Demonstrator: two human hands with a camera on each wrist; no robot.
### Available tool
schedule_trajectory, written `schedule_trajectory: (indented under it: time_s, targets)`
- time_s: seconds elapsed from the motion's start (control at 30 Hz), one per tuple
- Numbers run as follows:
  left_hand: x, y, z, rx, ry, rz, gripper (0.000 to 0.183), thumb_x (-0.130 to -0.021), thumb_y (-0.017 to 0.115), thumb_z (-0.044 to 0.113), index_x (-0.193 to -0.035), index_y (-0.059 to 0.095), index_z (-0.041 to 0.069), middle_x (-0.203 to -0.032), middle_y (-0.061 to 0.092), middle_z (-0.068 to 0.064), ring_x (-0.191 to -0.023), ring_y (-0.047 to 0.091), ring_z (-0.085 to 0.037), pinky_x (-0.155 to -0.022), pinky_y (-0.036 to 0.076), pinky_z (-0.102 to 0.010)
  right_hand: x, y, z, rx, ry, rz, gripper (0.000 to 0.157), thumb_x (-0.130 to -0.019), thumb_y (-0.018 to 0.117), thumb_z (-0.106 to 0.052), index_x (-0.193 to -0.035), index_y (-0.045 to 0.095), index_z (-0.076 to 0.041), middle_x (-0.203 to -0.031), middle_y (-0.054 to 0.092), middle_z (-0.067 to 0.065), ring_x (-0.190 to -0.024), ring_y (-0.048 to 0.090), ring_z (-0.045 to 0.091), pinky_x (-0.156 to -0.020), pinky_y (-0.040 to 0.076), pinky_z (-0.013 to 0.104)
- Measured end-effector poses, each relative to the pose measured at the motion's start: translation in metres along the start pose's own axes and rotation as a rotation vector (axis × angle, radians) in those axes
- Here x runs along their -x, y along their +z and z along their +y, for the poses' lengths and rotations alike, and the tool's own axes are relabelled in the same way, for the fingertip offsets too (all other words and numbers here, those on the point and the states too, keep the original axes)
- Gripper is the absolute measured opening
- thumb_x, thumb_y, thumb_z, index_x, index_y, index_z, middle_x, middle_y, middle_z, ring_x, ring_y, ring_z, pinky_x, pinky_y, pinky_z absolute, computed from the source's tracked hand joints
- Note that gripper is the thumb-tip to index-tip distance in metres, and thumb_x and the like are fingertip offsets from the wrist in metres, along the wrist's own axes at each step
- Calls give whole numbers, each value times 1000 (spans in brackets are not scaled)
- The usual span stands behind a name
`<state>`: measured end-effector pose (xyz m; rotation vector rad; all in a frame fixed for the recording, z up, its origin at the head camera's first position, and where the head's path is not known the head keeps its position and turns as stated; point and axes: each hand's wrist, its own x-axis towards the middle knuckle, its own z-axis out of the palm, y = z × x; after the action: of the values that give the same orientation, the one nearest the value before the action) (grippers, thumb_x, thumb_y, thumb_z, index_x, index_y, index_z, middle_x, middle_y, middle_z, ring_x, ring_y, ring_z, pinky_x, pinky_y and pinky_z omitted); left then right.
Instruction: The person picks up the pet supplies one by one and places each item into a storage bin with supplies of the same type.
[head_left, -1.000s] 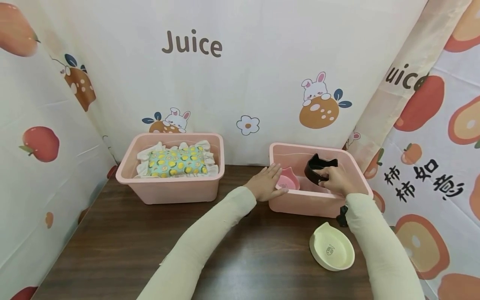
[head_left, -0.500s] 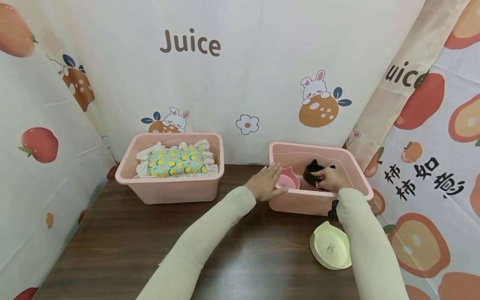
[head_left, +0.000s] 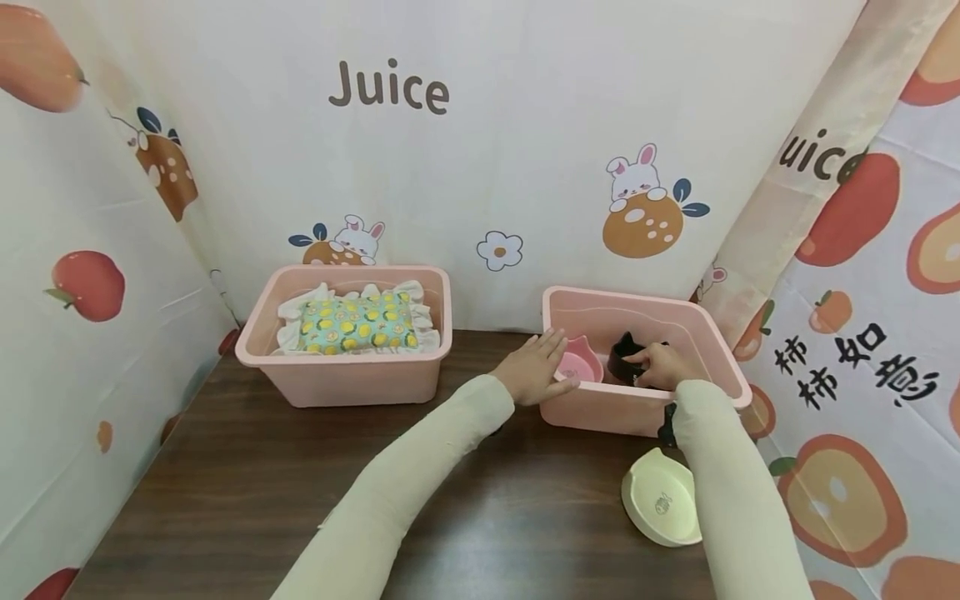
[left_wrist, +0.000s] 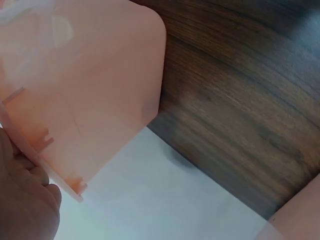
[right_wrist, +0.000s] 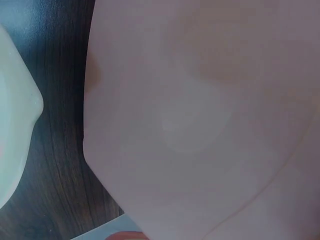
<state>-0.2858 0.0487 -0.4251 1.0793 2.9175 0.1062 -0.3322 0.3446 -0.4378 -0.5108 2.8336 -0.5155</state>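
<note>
The right hand (head_left: 666, 368) pinches the black bowl (head_left: 618, 367), just to its left in the right bin (head_left: 600, 413). The left hand (head_left: 529, 368) rests, fingers straight, on that bin's left side.

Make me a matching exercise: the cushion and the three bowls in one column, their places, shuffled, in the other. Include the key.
Things
1. Lemon-print cushion
2. Pink bowl
3. Black bowl
4. Pale yellow bowl

Places
A. On the table
B. In the left bin
C. In the right bin, held by the right hand
D. In the right bin, beside the left hand

Pairs: 1-B, 2-D, 3-C, 4-A
</note>
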Motion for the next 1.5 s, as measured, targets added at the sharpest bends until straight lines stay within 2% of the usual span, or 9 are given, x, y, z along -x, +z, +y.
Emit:
schedule_trajectory:
  time_s: [0.07,0.27,0.67,0.77,0.9,1.03,1.2,1.37,1.5]
  targets:
    - [-1,1,2,-6,4,-1,78,-98,26,61,-154,15,7,-161,11,-7,-148,8,-21,-119,12,-34,2,2,5,-13,-22,-4,47,-72,75,-2,-118,66,3,-50,37,-4,-47,35,13,-48,33,27]
    - [-2,4,2,-6,9,5,79,-98,26,61,-154,15,7,-161,11,-7,-148,8,-21,-119,13,-34,1,5,12,-53,-58,-7,45,-70,74,2,-114,66,8,-49,33,-5,-44,31,10,-44,31,24]
    - [2,-3,2,-5,3,-3,78,-98,26,60,-154,14,5,-161,12,-9,-148,7,-22,-119,10,-34,-6,6,5,-102,-19,-59,41,-70,70,6,-111,65,13,-49,31,-6,-44,27,8,-46,26,23]
    - [2,-3,2,-14,-3,4,78,-98,27,59,-154,15,5,-161,12,-8,-148,8,-22,-119,11,-34,-6,6,4,-98,-23,-36,34,-71,73,4,-103,67,13,-52,36,-5,-46,33,9,-49,32,23]
    - [2,-1,1,-13,-2,10,79,-98,26,60,-154,14,6,-161,11,-8,-148,8,-22,-119,10,-34,-6,7,2,-47,-3,-22,11,-74,77,-7,-76,69,2,-53,45,-5,-48,41,11,-49,37,25]
    - [1,1,0,-17,-6,10,79,-98,25,61,-154,14,7,-161,11,-7,-148,8,-22,-119,11,-33,-7,10,2,0,17,-21,26,-77,78,-17,-57,62,-10,-50,44,-5,-46,42,12,-44,34,25]
    - [1,2,1,-27,-7,9,78,-98,26,60,-154,15,7,-161,11,-7,-148,8,-21,-119,12,-34,-9,11,5,12,-28,-1,24,-80,77,-17,-61,63,-9,-52,46,-5,-51,44,12,-49,37,26]
    - [0,3,1,-23,1,17,78,-98,26,60,-153,17,5,-161,12,-8,-148,10,-23,-119,13,-34,-6,7,1,-134,33,-26,18,-84,72,-9,-70,69,1,-60,62,2,-53,53,12,-51,44,26]
    - [0,3,1,-18,-3,30,78,-98,27,60,-153,17,5,-161,13,-8,-148,11,-23,-119,11,-33,-4,5,-2,-143,75,-51,14,-84,71,-9,-77,74,2,-70,71,7,-58,57,12,-54,48,26]
